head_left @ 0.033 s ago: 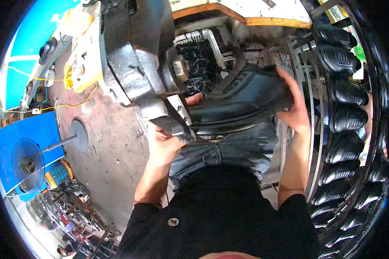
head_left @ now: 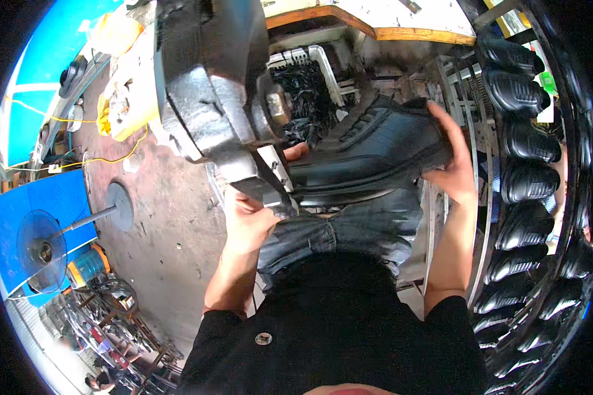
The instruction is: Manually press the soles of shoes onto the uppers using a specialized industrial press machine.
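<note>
A black leather lace-up shoe (head_left: 382, 148) lies sideways above my lap, its toe at the left and its heel end at the right. My right hand (head_left: 456, 158) is closed around the heel end, thumb below and fingers over the far side. Round the toe end, my left hand (head_left: 247, 220) grips the shoe, partly hidden behind the head of a dark metal machine (head_left: 211, 108). The lower tip of that machine meets the shoe near the toe; the exact contact point is hidden.
Beyond the shoe stands a white crate (head_left: 326, 66) full of black scraps. A rack with several black shoes (head_left: 530, 181) runs along the right. On the left are a standing fan (head_left: 45, 251) and a yellow cable (head_left: 99, 162). A wood-edged bench (head_left: 422, 34) is at the top.
</note>
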